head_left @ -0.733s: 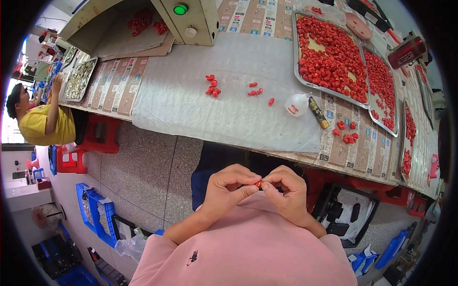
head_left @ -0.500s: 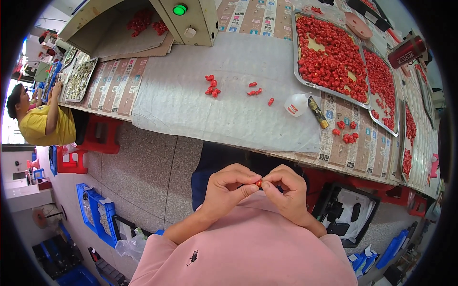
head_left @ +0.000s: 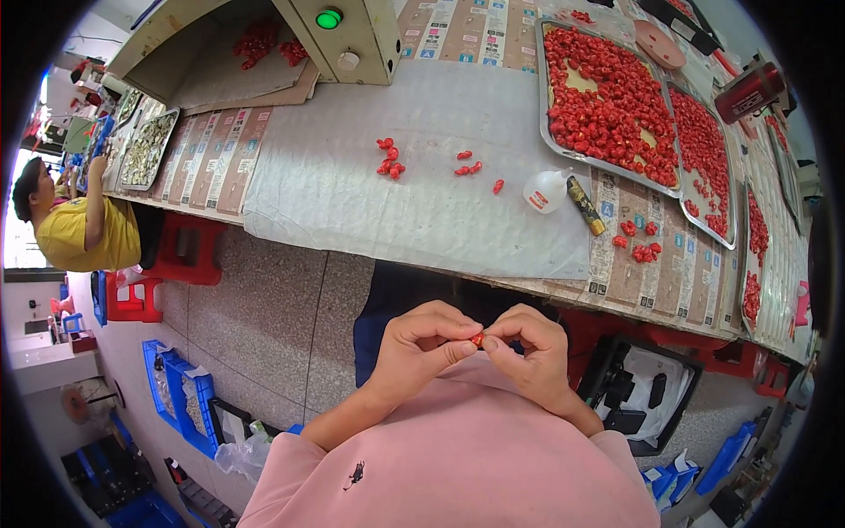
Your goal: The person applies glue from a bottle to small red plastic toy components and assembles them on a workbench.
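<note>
Between my two hands, just in front of my chest, is a small glossy red piece (head_left: 477, 339), mostly covered by fingertips. My left hand (head_left: 426, 341) pinches it from one side with thumb and forefinger. On the other side my right hand (head_left: 531, 350) pinches it the same way. What kind of piece it is, I cannot make out. On the white sheet (head_left: 334, 202) beyond my hands lie a cluster of similar red pieces (head_left: 390, 158) and a few loose red ones (head_left: 468, 167). A white squeeze bottle (head_left: 547, 191) stands to their right.
Metal trays (head_left: 547, 132) full of red pieces fill the table's right side. A black-and-yellow tube (head_left: 586, 207) lies beside the bottle. A beige machine (head_left: 374, 44) with a green light stands at the back. A person in yellow (head_left: 88, 231) works at the far left.
My hands hold nearly the same pose; the red piece between my fingertips seems slightly turned. At the left, the other person's raised arm has shifted a little.
</note>
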The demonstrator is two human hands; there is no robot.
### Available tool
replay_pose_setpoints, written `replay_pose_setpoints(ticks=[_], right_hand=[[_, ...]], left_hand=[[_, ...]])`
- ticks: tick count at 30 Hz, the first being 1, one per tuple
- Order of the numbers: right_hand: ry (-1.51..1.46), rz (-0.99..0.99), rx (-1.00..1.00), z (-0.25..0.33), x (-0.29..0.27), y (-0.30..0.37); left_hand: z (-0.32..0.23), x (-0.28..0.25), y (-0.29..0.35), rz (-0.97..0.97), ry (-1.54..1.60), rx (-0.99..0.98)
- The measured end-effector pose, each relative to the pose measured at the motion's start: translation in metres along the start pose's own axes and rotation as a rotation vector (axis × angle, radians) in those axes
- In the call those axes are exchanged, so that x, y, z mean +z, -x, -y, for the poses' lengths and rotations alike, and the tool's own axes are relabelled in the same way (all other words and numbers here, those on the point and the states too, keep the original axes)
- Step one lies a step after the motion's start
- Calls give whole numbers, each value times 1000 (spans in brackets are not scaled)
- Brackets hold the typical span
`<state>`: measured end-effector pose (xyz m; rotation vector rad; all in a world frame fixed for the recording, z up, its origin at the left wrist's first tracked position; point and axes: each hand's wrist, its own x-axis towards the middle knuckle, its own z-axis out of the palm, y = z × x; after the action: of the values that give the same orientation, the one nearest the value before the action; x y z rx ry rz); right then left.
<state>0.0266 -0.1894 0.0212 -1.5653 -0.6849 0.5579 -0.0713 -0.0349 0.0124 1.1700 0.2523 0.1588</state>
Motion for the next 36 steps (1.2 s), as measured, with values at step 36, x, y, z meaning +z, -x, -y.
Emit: replay_pose_setpoints(ticks=[36], right_hand=[[-108,-55,82,0,1,5]], left_hand=[[4,-1,-2,8,334,-221]])
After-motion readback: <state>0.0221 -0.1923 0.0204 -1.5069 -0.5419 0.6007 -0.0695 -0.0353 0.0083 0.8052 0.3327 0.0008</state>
